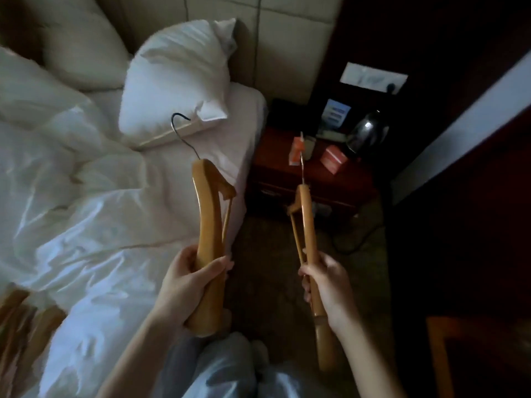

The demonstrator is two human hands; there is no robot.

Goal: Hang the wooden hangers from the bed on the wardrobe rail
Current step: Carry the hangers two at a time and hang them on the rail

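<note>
My left hand (188,278) grips a wooden hanger (208,214) round its lower arm; its metal hook points up toward the pillow. My right hand (326,282) grips a second wooden hanger (306,219) seen edge-on, hook toward the nightstand. Both hangers are held in the air above the floor beside the bed (94,214). Several more wooden hangers (20,320) lie blurred on the white duvet at the lower left. No wardrobe rail is in view.
A white pillow (178,79) leans on the padded headboard. A dark red nightstand (313,179) carries a kettle (369,130), small orange boxes and a card. Carpeted floor runs between bed and dark furniture on the right. My legs show at the bottom.
</note>
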